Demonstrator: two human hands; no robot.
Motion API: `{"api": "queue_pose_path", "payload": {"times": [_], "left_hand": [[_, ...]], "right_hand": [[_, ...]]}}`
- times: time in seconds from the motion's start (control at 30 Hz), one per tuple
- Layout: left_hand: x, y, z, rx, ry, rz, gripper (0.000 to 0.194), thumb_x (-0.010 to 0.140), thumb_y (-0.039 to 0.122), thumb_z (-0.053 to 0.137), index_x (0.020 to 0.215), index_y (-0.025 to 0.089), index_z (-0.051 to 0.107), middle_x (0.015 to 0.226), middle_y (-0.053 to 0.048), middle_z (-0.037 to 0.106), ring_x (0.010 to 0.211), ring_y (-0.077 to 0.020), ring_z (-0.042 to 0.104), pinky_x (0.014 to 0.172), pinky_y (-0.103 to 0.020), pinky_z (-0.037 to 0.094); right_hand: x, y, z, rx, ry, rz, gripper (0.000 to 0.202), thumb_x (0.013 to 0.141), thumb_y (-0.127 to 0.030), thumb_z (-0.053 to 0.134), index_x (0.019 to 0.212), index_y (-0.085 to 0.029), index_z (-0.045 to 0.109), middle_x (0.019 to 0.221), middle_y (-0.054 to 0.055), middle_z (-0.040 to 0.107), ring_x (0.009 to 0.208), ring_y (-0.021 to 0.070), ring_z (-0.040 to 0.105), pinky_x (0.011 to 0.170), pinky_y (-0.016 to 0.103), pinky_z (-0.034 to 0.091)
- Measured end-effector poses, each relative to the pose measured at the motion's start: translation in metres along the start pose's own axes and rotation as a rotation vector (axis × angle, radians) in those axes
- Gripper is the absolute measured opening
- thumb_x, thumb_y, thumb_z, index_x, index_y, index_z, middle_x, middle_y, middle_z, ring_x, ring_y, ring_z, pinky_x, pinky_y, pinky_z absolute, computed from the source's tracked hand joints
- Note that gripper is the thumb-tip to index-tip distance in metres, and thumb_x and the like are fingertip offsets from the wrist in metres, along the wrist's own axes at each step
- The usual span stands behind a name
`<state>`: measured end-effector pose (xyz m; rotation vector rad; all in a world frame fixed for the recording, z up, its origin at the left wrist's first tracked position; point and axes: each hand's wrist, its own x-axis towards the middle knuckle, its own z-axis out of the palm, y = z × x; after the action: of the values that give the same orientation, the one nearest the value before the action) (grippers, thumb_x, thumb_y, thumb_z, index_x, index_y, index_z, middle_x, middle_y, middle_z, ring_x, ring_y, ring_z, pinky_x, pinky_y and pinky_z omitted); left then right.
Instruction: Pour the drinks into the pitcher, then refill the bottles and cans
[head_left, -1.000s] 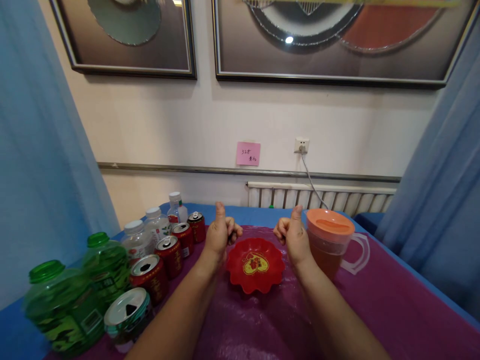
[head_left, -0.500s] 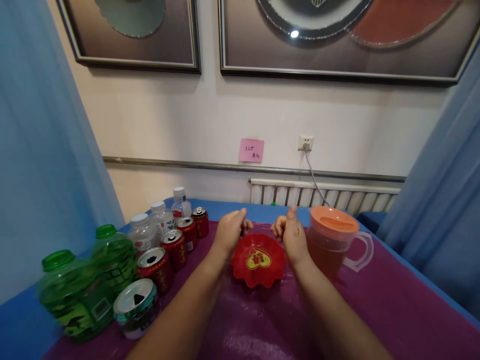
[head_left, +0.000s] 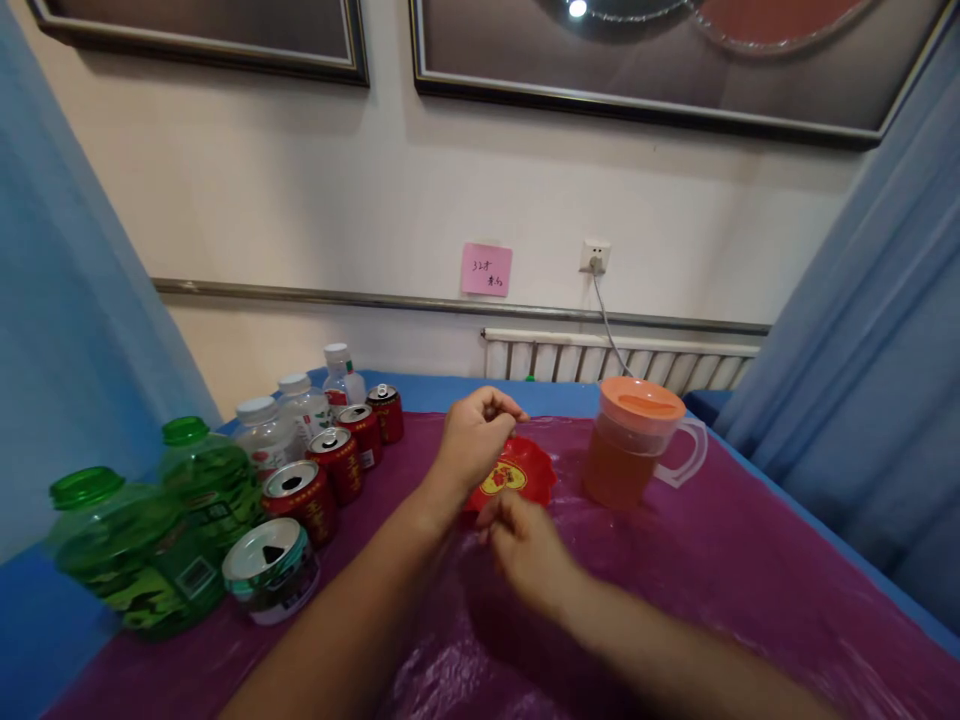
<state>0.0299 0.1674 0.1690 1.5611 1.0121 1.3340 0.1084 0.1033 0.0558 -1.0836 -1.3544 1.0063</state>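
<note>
Hands (head_left: 474, 440) hover by the upward-facing red dish (head_left: 535, 474).

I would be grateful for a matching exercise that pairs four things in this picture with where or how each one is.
Things
1. Jug
2. Note
3. Dish
4. Green bottles

Place or state
A. Partly hidden behind the left hand
B. Left of the red cans
C. Topped with an orange lid
D. Stuck on the wall

Right pairs: 1-C, 2-D, 3-A, 4-B.
</note>
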Motion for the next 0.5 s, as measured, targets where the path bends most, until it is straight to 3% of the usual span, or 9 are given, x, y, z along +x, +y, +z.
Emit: {"api": "queue_pose_path", "payload": {"times": [0.13,0.3,0.5], "left_hand": [[-0.014,0.006,0.009,0.043,-0.083,0.087,0.009,0.068,0.014,0.056,0.069,0.019,0.063,0.071,-0.001,0.071,0.067,-0.0143,0.063,0.065,-0.025,0.046],[-0.031,0.006,0.017,0.278,-0.124,0.211,0.013,0.078,0.016,0.053,0.077,0.02,0.065,0.07,0.0,0.069,0.062,-0.0136,0.059,0.06,-0.026,0.042],[-0.051,0.004,0.025,0.555,-0.191,0.392,0.02,0.079,0.007,0.05,0.082,0.02,0.065,0.076,0.001,0.07,0.062,-0.0124,0.058,0.06,-0.025,0.04]], "right_hand": [[-0.05,0.017,0.015,-0.247,-0.307,-0.008,0.017,0.08,-0.01,0.051,0.082,-0.021,0.064,0.079,0.001,0.071,0.07,0.0149,0.062,0.063,0.023,0.046],[-0.061,0.015,0.005,-0.63,-0.634,-0.179,0.019,0.081,-0.013,0.054,0.091,-0.02,0.068,0.091,0.006,0.076,0.073,0.0172,0.066,0.063,0.024,0.043],[-0.059,0.013,0.002,-0.676,-0.77,-0.273,0.025,0.086,-0.016,0.051,0.103,-0.017,0.069,0.109,0.01,0.075,0.092,0.0224,0.069,0.078,0.029,0.049]]}}
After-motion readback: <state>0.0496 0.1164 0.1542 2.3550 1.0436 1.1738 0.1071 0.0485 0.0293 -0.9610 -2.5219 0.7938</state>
